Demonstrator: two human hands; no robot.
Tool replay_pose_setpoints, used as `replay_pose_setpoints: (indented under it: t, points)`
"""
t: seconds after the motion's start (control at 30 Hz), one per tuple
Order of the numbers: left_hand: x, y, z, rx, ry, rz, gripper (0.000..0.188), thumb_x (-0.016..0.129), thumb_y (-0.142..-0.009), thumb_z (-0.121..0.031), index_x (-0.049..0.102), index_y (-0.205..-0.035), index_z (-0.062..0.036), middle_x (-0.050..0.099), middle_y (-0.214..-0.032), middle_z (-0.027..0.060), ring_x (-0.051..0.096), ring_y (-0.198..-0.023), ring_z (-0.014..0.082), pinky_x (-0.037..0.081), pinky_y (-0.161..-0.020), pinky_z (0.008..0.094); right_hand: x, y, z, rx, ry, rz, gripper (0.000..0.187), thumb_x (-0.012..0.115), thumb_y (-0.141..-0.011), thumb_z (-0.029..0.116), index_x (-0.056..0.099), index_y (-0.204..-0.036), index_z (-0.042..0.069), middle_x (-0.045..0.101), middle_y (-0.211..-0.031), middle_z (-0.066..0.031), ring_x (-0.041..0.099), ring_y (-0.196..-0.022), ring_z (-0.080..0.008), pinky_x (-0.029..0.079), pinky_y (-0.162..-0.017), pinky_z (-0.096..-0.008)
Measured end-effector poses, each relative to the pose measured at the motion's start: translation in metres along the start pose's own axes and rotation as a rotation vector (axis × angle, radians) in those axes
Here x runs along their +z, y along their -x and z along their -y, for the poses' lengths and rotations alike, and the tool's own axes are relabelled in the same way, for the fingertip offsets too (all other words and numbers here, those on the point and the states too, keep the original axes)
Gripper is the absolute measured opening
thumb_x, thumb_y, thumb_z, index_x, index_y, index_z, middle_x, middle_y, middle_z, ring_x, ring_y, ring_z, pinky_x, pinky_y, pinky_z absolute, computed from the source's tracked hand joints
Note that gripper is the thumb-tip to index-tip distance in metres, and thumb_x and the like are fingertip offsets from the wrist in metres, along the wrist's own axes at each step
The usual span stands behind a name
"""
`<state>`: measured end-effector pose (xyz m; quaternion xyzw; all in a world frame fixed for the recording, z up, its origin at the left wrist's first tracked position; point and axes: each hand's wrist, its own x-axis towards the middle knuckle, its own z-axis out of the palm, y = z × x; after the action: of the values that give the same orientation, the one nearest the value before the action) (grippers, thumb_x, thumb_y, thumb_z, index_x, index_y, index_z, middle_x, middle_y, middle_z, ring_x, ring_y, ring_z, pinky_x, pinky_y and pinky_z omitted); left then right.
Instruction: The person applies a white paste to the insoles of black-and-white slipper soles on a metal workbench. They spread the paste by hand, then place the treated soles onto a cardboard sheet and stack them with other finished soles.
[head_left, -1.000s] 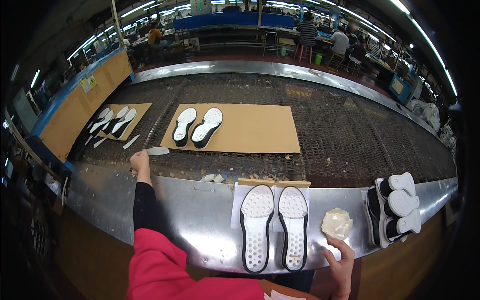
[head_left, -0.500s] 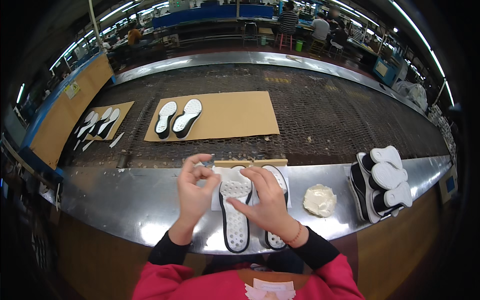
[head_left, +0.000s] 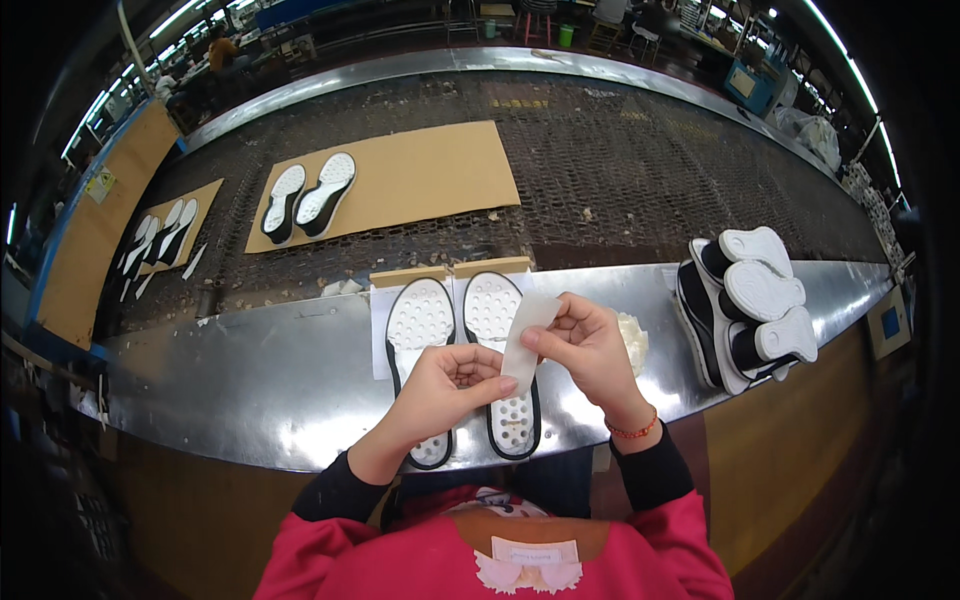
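1. Yellow triangular warning sign (head_left: 100,184) on the tan board at far left.
2. Small blue square label (head_left: 887,322) on the tan panel at far right.
3. White rectangular label (head_left: 535,551) on the person's red garment, bottom centre.

You face a shiny steel table (head_left: 250,390) edging a dark mesh conveyor belt (head_left: 620,170). Beyond it, blue workstations (head_left: 300,12) sit under long ceiling strip lights (head_left: 180,15); orange boards (head_left: 110,200) line your left.
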<state>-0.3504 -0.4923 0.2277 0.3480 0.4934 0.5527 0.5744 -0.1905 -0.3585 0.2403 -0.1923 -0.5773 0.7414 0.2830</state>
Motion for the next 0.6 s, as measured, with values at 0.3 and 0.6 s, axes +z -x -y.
replay_pose_setpoints:
  t: [0.3,0.6]
  points:
    - [0.01,-0.001,0.011,0.001,0.031,-0.156,0.028,0.073,-0.085,0.001,0.063,-0.11,0.0044,0.072,-0.091,0.0092,0.068,-0.082,0.0098,0.054,-0.077,0.0218,-0.001,0.013,-0.003,-0.001,0.108,-0.051,0.036,0.071,-0.087,0.0,0.051,-0.116,-0.002,0.066,-0.094,-0.0108,0.068,-0.08,-0.0118,0.056,-0.065,-0.0227]
    - [0.009,0.014,0.005,0.08,0.1,-0.102,0.047,0.072,-0.083,0.003,0.047,-0.123,-0.0009,0.07,-0.081,0.0066,0.064,-0.072,0.0049,0.048,-0.065,0.0174,0.013,0.02,0.005,0.123,-0.038,0.024,0.068,0.075,-0.082,-0.002,0.036,-0.138,-0.003,0.067,-0.093,-0.012,0.068,-0.082,-0.0123,0.056,-0.07,-0.0235]
